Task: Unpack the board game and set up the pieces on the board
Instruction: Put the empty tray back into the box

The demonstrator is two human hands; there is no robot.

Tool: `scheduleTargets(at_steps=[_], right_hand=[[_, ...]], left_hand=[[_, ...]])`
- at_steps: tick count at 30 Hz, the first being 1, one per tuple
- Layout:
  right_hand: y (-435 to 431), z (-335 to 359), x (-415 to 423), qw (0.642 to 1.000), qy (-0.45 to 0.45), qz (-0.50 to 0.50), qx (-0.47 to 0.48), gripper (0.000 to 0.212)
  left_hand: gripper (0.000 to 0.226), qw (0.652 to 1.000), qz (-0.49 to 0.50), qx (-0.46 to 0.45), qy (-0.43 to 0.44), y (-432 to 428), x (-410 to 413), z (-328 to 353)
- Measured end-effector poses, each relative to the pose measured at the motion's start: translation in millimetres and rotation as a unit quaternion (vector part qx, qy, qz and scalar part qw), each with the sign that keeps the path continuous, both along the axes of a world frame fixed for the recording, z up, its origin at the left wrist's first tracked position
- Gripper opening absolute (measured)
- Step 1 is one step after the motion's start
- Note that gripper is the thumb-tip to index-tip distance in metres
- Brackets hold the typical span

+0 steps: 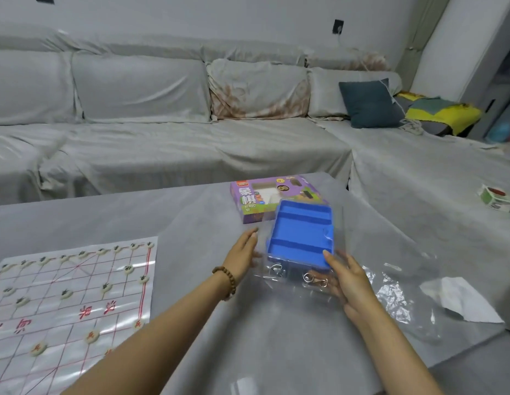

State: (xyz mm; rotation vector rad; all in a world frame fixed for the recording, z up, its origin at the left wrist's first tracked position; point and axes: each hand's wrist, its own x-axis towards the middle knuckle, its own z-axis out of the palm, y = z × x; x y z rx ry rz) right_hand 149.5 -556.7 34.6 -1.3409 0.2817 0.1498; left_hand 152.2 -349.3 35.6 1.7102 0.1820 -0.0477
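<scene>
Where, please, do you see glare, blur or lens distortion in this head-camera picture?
Head view: glare streaks the glossy board and the crumpled clear plastic; the left hand and right hand look slightly motion-blurred; the wide lens bows the sofa; light is soft and even, shadows faint.

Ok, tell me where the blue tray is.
Head view, right of centre: the blue tray lies between the left hand and right hand, before the purple box.
</scene>
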Motion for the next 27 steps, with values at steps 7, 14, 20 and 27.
scheduleTargets(at_steps=[7,14,20,27], right_hand=[[-37,-22,25,0.997,-0.025,-0.077,-0.02,0.05],[-39,-24,25,0.997,-0.016,-0.073,0.005,0.041],[-40,-12,9,0.996,-0.033,-0.077,-0.011,0.048],[-47,12,-30,0.997,-0.054,-0.051,-0.004,0.049]], left_hand=[[0.051,0.893,-0.04,0.441,-0.077,-12,125,-22],[0.054,0.827,-0.082,0.556,-0.005,-11,151,-43],[0.063,0.782,-0.14,0.605,-0.055,36,110,-42],[0.115,0.757,-0.157,0.622,-0.128,113,2,-32]])
